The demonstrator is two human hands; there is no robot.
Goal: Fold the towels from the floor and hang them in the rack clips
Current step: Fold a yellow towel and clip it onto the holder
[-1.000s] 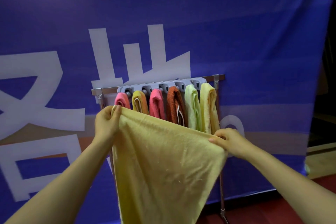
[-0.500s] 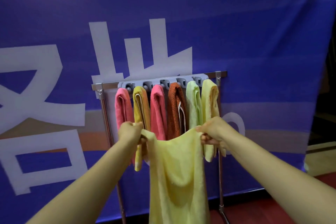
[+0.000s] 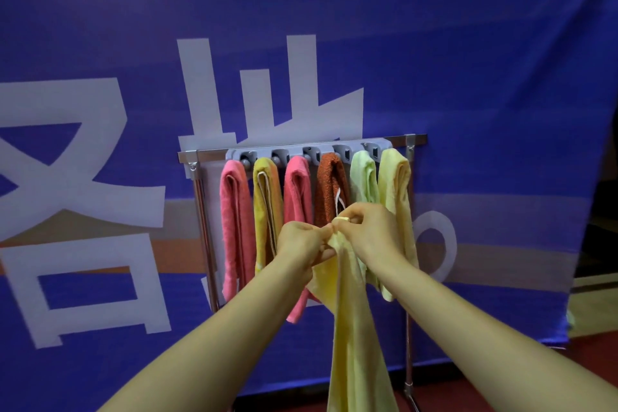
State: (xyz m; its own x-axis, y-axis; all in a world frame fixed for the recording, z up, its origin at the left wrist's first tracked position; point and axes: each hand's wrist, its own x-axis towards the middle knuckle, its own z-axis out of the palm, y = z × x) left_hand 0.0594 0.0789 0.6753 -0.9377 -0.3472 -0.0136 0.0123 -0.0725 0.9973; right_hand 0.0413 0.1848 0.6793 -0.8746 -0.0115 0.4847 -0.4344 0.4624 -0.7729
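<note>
I hold a pale yellow towel (image 3: 357, 338) that hangs down in a narrow fold in front of the rack. My left hand (image 3: 301, 244) and my right hand (image 3: 368, 231) meet at its top edge, both pinching the corners together. Behind them stands a metal rack (image 3: 414, 140) with a grey clip strip (image 3: 301, 152). Several folded towels hang from the clips: pink (image 3: 234, 221), mustard yellow (image 3: 266, 197), pink (image 3: 297, 191), rust orange (image 3: 329, 187), light green (image 3: 364, 177) and pale yellow (image 3: 396, 184). My hands hide the lower parts of the orange and green towels.
A large blue banner (image 3: 434, 60) with white characters fills the background behind the rack. The rack's right leg (image 3: 408, 365) reaches a dark red floor (image 3: 585, 368). A dark gap and a wooden surface show at the far right.
My hands have come together, bringing the towel's two top corners to meet. The towel went from spread wide to hanging folded in a narrow strip.
</note>
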